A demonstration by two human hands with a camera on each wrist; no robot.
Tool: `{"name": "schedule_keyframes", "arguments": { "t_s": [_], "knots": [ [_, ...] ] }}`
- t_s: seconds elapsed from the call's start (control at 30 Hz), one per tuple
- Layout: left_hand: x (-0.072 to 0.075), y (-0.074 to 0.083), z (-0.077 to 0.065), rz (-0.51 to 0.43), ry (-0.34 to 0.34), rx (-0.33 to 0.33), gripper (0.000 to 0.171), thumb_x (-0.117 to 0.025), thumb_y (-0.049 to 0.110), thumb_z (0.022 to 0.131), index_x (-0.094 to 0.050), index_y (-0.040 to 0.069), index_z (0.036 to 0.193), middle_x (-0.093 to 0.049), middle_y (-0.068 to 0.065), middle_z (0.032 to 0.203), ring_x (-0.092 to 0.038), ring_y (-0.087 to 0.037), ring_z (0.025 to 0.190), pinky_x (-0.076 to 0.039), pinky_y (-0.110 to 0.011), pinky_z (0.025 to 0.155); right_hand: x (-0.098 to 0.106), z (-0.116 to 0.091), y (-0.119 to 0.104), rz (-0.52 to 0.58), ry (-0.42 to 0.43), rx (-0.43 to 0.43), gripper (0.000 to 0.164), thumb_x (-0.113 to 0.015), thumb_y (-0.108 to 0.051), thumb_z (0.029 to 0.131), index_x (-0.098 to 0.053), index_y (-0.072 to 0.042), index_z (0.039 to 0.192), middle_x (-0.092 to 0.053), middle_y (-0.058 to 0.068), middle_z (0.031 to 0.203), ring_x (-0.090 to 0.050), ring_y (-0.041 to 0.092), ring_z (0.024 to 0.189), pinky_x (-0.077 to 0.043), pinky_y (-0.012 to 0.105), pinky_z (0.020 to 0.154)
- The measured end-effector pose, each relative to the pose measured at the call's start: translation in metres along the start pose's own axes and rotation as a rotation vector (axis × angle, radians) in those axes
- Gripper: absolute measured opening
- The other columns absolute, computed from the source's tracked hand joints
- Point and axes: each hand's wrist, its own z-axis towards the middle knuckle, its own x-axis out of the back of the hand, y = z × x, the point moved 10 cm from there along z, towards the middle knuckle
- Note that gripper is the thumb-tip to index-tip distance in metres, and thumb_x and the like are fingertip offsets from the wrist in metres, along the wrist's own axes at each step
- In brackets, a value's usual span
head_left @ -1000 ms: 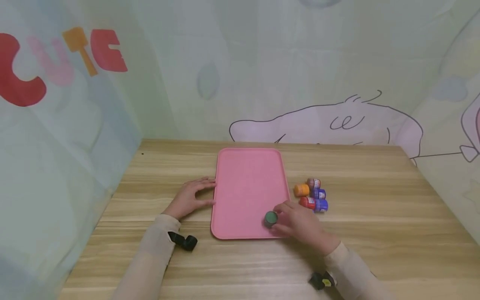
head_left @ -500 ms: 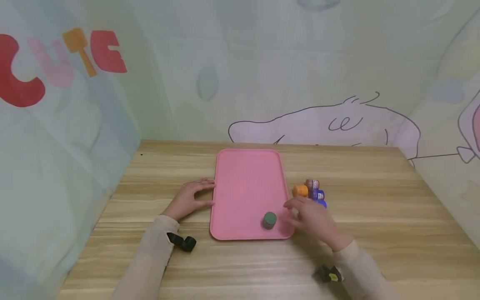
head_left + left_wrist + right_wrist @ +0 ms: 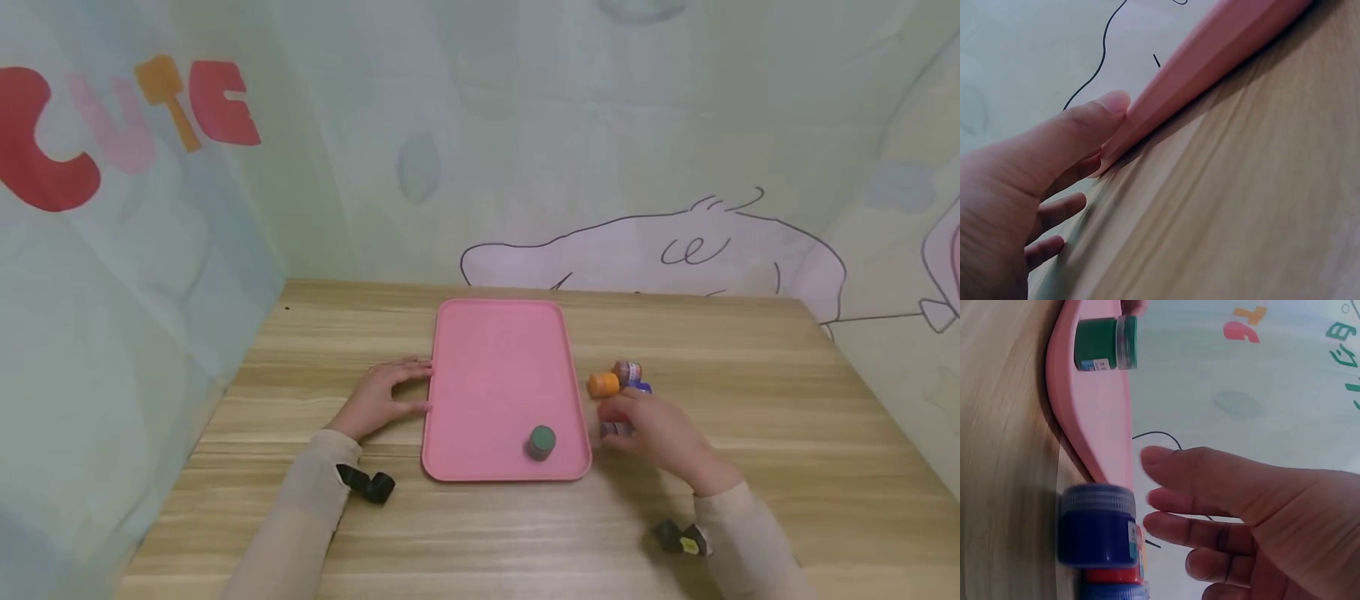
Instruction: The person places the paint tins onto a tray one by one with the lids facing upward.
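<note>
a person's left hand (image 3: 380, 402), thumb and fingers spread, rested its tips against the left rim of a pink tray (image 3: 495, 358) without grasping it. the right hand (image 3: 660, 429), its forearm angled in from the near right, hovered off the tray's right side, fingers loosely bent, thumb apart, gripping nothing. just beside its fingertips, a blue jar (image 3: 1097, 528) lay on its side, lid toward the tray, with a red jar (image 3: 1113, 575) behind it. an orange jar (image 3: 603, 384) lay farther off. a green jar (image 3: 542, 442) stood upright in the tray's near right corner, between the hands.
</note>
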Motion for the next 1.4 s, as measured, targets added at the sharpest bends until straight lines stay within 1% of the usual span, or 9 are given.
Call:
{"name": "schedule_keyframes", "arguments": {
  "t_s": [0.13, 0.37, 0.53, 0.77, 1.0, 1.17, 1.4],
  "knots": [
    [-0.001, 0.000, 0.000, -0.001, 0.000, -0.001, 0.059, -0.075, 0.039, 0.081, -0.060, 0.016, 0.133, -0.053, -0.008, 0.143, -0.041, -0.033, 0.138, -0.027, -0.061, 0.114, -0.002, -0.002, 0.002, -0.041, -0.015, 0.015, 0.027, -0.083, -0.018, 0.073, -0.068, -0.012, 0.095, -0.063, 0.000, 0.094, -0.061, 0.014, 0.083, -0.056, 0.036, 0.075],
    [-0.001, -0.002, 0.000, 0.009, -0.001, 0.001, 0.059, -0.074, 0.040, 0.082, -0.059, 0.017, 0.134, -0.053, -0.008, 0.143, -0.041, -0.032, 0.139, -0.027, -0.061, 0.114, -0.006, -0.001, 0.002, -0.088, -0.038, 0.004, 0.030, -0.085, -0.017, 0.070, -0.068, -0.012, 0.094, -0.062, 0.002, 0.092, -0.061, 0.015, 0.081, -0.057, 0.037, 0.072],
    [-0.001, 0.000, 0.000, 0.001, 0.003, -0.002, 0.058, -0.075, 0.039, 0.082, -0.059, 0.017, 0.133, -0.053, -0.008, 0.143, -0.041, -0.033, 0.138, -0.027, -0.061, 0.114, -0.007, -0.001, -0.001, -0.147, -0.027, 0.011, 0.030, -0.086, -0.019, 0.068, -0.067, -0.014, 0.090, -0.061, 0.002, 0.089, -0.059, 0.014, 0.078, -0.057, 0.035, 0.070],
    [0.001, 0.001, 0.000, 0.005, 0.015, -0.016, 0.058, -0.076, 0.037, 0.081, -0.060, 0.016, 0.132, -0.054, -0.008, 0.142, -0.043, -0.034, 0.137, -0.029, -0.061, 0.112, -0.009, -0.001, -0.006, -0.221, 0.016, 0.060, 0.032, -0.088, -0.020, 0.065, -0.064, -0.015, 0.086, -0.058, 0.000, 0.086, -0.056, 0.013, 0.076, -0.054, 0.031, 0.066],
    [0.000, 0.000, 0.000, -0.002, 0.014, -0.013, 0.058, -0.076, 0.037, 0.081, -0.060, 0.016, 0.132, -0.054, -0.008, 0.142, -0.042, -0.034, 0.138, -0.028, -0.062, 0.113, -0.007, 0.000, -0.011, -0.243, 0.029, 0.088, 0.034, -0.088, -0.020, 0.066, -0.061, -0.013, 0.086, -0.057, 0.001, 0.086, -0.055, 0.014, 0.077, -0.054, 0.032, 0.067],
    [0.000, -0.001, 0.000, 0.010, 0.009, -0.007, 0.058, -0.076, 0.038, 0.081, -0.060, 0.016, 0.133, -0.053, -0.007, 0.143, -0.041, -0.033, 0.138, -0.028, -0.062, 0.113, -0.009, 0.000, -0.009, -0.244, 0.009, 0.074, 0.037, -0.087, -0.020, 0.066, -0.059, -0.011, 0.088, -0.059, 0.003, 0.088, -0.057, 0.017, 0.080, -0.056, 0.034, 0.068],
    [0.000, -0.001, 0.000, 0.017, 0.010, -0.009, 0.058, -0.075, 0.038, 0.081, -0.060, 0.016, 0.133, -0.054, -0.008, 0.142, -0.042, -0.033, 0.138, -0.028, -0.061, 0.113, -0.010, -0.002, -0.007, -0.226, -0.010, 0.056, 0.035, -0.085, -0.022, 0.069, -0.060, -0.011, 0.089, -0.061, 0.003, 0.087, -0.060, 0.017, 0.078, -0.057, 0.035, 0.066]
  ]
}}
